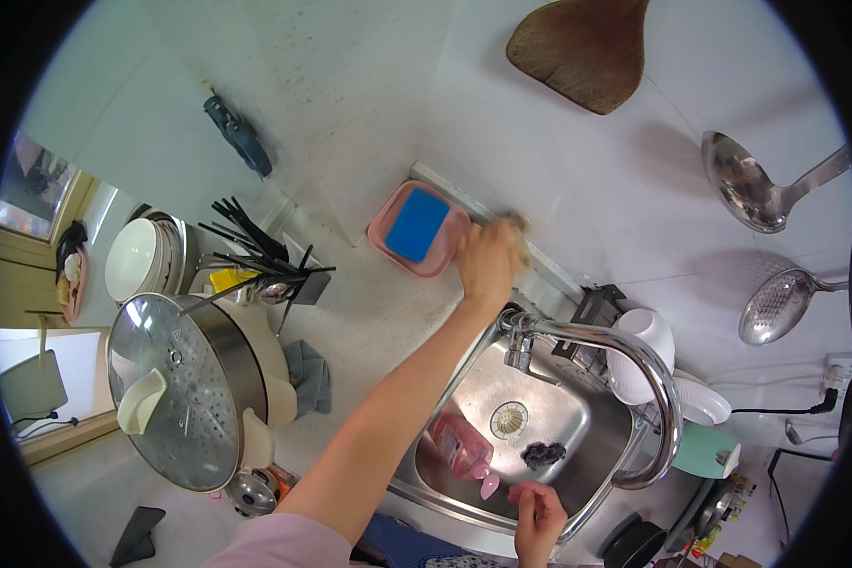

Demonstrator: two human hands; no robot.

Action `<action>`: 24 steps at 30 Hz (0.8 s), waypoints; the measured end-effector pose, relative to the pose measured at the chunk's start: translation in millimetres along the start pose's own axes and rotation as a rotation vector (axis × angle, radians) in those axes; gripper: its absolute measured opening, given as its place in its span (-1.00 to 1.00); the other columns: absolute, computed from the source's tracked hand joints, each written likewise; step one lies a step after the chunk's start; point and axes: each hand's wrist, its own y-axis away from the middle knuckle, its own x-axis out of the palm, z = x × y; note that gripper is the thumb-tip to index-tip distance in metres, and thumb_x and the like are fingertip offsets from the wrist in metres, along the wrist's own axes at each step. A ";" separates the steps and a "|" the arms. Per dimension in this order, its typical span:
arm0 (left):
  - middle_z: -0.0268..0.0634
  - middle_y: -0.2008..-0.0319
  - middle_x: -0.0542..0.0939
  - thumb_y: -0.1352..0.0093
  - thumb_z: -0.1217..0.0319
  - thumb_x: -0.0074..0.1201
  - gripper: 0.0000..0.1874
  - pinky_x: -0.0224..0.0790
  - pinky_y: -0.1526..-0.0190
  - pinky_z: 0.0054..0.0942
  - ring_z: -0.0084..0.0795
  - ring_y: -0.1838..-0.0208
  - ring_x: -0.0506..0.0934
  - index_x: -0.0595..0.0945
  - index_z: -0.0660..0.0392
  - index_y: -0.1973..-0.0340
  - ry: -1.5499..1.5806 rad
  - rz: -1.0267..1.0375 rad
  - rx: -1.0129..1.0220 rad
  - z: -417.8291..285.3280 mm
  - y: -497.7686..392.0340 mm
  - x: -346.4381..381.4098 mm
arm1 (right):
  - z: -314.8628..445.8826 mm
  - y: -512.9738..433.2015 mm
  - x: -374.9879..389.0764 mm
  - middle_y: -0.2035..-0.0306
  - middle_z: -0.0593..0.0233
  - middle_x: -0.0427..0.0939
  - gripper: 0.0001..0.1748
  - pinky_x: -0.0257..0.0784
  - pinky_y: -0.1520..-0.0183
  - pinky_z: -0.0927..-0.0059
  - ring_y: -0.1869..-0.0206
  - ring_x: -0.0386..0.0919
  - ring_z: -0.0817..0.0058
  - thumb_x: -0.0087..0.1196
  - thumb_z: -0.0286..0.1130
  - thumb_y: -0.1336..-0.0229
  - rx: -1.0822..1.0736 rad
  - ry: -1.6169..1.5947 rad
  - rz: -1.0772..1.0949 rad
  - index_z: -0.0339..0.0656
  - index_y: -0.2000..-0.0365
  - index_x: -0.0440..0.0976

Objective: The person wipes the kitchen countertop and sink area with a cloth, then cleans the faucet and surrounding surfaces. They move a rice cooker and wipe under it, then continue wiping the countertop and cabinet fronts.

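My left hand (pixel 491 259) reaches across the counter to the wall ledge behind the sink. Its fingers are around a blurred beige item (pixel 521 231), possibly a cloth or scrubber, pressed near the ledge. Just left of that hand, a blue sponge (pixel 417 224) lies in a pink tray (pixel 437 266). Low over the sink's front edge is my right hand (pixel 541 517), its fingers curled and nothing visible in them. A pink bottle (pixel 461 444) with a pink pump head (pixel 490 486) lies in the stainless steel sink (pixel 575 419), beside a dark scouring pad (pixel 543 455).
A chrome faucet (pixel 610 334) arches over the sink. White bowls (pixel 639 355) stand at its right. On the left are a lidded electric pot (pixel 184 390), black-handled utensils (pixel 270 259) and a grey cloth (pixel 309 373). A wooden spatula (pixel 586 53) and a steel ladle (pixel 745 181) hang on the wall.
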 end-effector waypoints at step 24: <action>0.06 -0.08 0.40 -0.35 0.42 0.19 -0.54 0.29 -0.10 -0.09 0.06 -0.06 0.41 0.50 0.26 -0.14 0.123 0.118 -0.340 112.4 266.7 -116.7 | 32.7 -248.5 253.6 0.50 -0.17 0.61 -0.55 0.47 0.29 0.05 0.39 0.62 -0.11 0.09 -0.14 -0.29 -0.253 0.077 -0.010 -0.42 0.42 0.56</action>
